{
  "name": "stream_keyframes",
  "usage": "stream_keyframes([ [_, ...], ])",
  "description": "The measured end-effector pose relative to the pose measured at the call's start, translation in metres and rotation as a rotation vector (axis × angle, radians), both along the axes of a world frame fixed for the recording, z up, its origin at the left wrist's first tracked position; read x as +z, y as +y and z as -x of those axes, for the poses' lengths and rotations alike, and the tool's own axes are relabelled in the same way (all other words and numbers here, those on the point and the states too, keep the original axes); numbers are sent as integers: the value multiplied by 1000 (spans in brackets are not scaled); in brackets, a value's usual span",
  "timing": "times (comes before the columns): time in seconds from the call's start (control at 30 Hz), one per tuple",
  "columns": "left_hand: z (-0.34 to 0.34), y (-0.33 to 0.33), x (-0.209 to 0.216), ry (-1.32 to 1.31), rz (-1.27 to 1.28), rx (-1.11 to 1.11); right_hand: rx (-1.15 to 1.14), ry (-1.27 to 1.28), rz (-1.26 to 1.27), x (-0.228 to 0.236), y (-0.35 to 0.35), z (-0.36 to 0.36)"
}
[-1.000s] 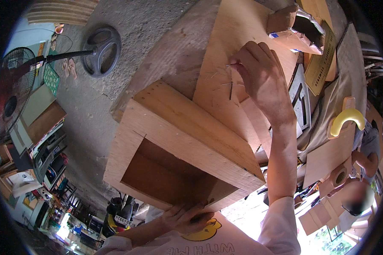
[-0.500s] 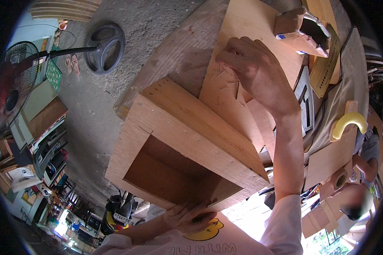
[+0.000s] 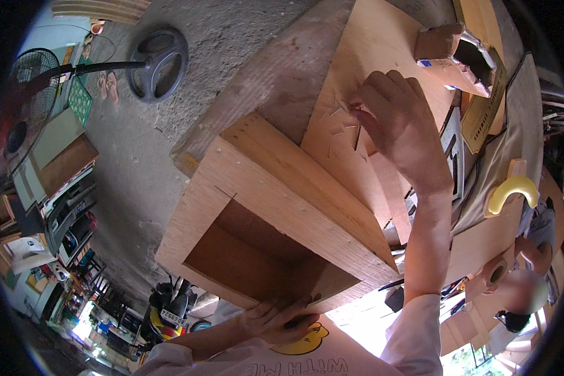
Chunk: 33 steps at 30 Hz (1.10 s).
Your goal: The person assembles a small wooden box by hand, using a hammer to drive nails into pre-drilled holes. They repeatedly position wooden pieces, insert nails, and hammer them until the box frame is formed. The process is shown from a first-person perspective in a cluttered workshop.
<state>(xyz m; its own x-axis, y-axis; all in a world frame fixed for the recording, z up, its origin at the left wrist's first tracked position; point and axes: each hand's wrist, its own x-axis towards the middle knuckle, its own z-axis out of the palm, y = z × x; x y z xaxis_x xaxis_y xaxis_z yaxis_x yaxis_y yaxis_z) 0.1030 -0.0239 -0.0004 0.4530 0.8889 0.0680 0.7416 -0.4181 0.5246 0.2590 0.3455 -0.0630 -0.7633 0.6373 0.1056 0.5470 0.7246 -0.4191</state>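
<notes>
A wooden box with a rectangular opening in its upper face rests tilted in front of me. My left hand grips its near edge, fingers curled over the rim by the opening. Beyond the box, several thin nails lie scattered on a plywood sheet. My right hand hovers close above them, its fingers bent and thumb drawn in. What may sit between those fingertips is too small to make out.
A torn cardboard box stands at the far right of the plywood. Nearer on the right is a yellow curved piece, and beyond it a person. A standing fan is at far left, and a motorcycle lower left.
My right hand has shifted slightly right and nearer above the nails, its fingers more closed. The whole view has moved a little. My left hand stays on the wooden box.
</notes>
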Motion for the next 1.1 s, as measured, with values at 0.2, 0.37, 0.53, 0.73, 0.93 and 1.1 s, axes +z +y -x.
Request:
stream_keyframes([
  [0.2, -4, -6, -1, -157, 147, 57, -58, 87, -12, -6, -7, -3],
  [0.37, -3, -4, -8, -150, 33, 134, -473, 343, 224, 42, -62, -59],
  [0.53, -9, 12, 41, -688, 171, 466, -328, 416, 346, 128, -212, -111],
  [0.73, -49, -14, 83, -750, 340, 283, -92, 330, 508, 161, -332, -95],
  [0.93, -60, -43, 102, -711, 370, 319, -130, 288, 376, 167, -371, -108],
  [1.1, -61, -49, 98, -527, 287, 349, -318, 373, 431, 164, -377, -107],
])
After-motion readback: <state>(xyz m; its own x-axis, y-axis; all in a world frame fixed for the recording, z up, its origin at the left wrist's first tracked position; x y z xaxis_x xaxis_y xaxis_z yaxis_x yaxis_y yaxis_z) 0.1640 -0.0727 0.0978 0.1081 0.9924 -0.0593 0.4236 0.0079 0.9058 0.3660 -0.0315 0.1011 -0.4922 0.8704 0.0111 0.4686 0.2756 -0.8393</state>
